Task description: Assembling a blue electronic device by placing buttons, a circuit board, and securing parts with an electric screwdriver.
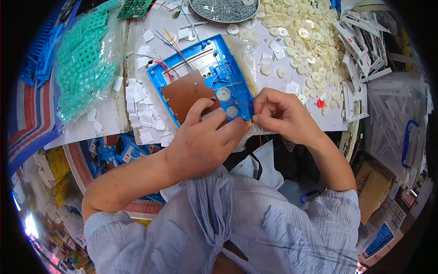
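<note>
A blue plastic housing (pixel 237 75) lies tilted on the table, its open inside facing up. On it rests a brown circuit board (pixel 185 93) with thin coloured wires (pixel 175 43) at its far edge. My left hand (pixel 207 139) curls over the housing's near edge, its fingers against the board and the near corner. Beside that corner, my right hand (pixel 285 114) pinches a thin red wire (pixel 242 104) that runs across the housing. Wire ends (pixel 261 137) hang below the right fingertips. A white round part (pixel 223 94) sits inside the housing.
White paper pieces (pixel 139 102) lie left of the housing. Farther left is a bag of green plastic parts (pixel 89 57). A bowl of screws (pixel 223 10) stands at the back, cream plastic discs (pixel 305 32) are heaped right, near white plastic strips (pixel 360 41). Blue housings (pixel 130 150) lie below the table's edge.
</note>
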Demonstrator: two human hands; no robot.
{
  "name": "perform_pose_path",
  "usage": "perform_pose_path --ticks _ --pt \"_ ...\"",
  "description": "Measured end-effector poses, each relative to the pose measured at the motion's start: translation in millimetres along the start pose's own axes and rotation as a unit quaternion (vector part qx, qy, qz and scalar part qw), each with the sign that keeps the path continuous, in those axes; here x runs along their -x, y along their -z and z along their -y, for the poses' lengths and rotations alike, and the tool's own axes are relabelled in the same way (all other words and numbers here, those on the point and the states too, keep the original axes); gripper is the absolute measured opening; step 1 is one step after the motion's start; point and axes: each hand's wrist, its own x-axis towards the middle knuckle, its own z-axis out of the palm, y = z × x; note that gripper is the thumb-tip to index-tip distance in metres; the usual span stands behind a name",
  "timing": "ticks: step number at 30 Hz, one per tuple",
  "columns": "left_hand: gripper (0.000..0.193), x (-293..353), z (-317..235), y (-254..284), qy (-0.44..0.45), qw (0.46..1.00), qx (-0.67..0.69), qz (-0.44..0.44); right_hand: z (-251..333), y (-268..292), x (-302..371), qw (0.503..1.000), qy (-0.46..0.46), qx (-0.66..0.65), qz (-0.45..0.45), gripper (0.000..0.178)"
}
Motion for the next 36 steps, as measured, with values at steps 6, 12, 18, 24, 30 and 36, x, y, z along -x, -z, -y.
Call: perform_pose_path --ticks 6,12,18,24,30,36 --pt "0.036 -3.7 0.3 -2.5 0.002 1.0 0.026 -0.01 11.3 -0.6 -6.5 0.999 -0.039 0.008 0.014 0.02" --pt "0.035 -3.3 8.7 2.4 -0.021 0.999 0.047 0.002 14.1 -7.5 -7.5 0.998 -0.018 0.056 -0.002 0.021" --pt "0.031 19.0 22.2 5.4 -0.051 0.994 0.086 -0.043 44.9 -16.7 -33.1 0.958 0.146 0.197 -0.148 0.013" --pt "0.033 20.4 41.4 22.9 0.1 0.981 0.104 -0.132 61.9 -42.7 -126.0 0.768 0.306 0.508 -0.242 0.026" --pt "0.042 26.4 59.0 13.5 0.235 0.933 0.15 -0.228 57.8 -45.4 -119.0 0.874 0.322 0.303 -0.2 0.012" --pt "0.053 23.5 64.9 5.0 0.186 0.96 0.097 -0.185 46.5 -69.5 -82.1 0.841 0.419 0.317 -0.127 0.021"
